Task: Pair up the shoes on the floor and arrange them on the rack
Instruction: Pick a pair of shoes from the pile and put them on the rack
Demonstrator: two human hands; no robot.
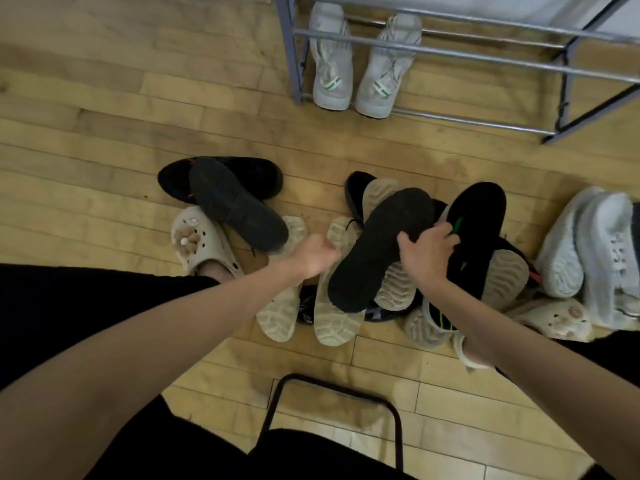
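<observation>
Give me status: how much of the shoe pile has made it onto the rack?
Done: one pair of white sneakers sits on the rack. In hand: the right hand grips a black shoe, sole up, on the pile; the left hand is curled, holding nothing. Left: everything else on the floor, including the black pair and white shoes.

a home entryway: wood floor (104, 109), metal shoe rack (450, 53).

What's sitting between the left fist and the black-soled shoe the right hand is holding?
Head view: a tan-soled shoe lies sole-up on the floor between the left hand and the black-soled shoe held by the right hand.
</observation>
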